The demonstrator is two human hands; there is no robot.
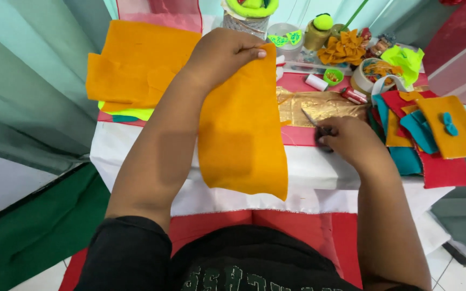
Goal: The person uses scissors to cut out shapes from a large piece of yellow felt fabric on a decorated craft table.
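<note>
Left hand [219, 56]: raised over the counter [308, 172]; its grip is pinched shut on the top edge of an orange felt sheet [241, 140], thumb in front, fingers behind.
Felt sheet, position: hangs straight down from the left grip, upper corner at the thumb, lower edge free just over the near edge of the counter.
Felt sheet, long axis: runs away from the grip toward the person's body, near upright; the sheet is taller than it is wide.
Right hand [349, 140]: low on the counter, to the right of the left grip and below it; fingers curled onto a small dark tool [322, 141]. What kind of tool it is cannot be told; the grip looks narrow and closed on it.
Nearer hand: the left one holds the sheet; the right one lies just beside the sheet's right edge, apart from it.
Gold foil sheet [319, 108]: flat on the counter, touching the right fingertips on their far side.
Spare orange felt [136, 64]: lies left of the left grip.
Felt scraps [432, 134]: red, teal and orange, piled right of the right hand.
</note>
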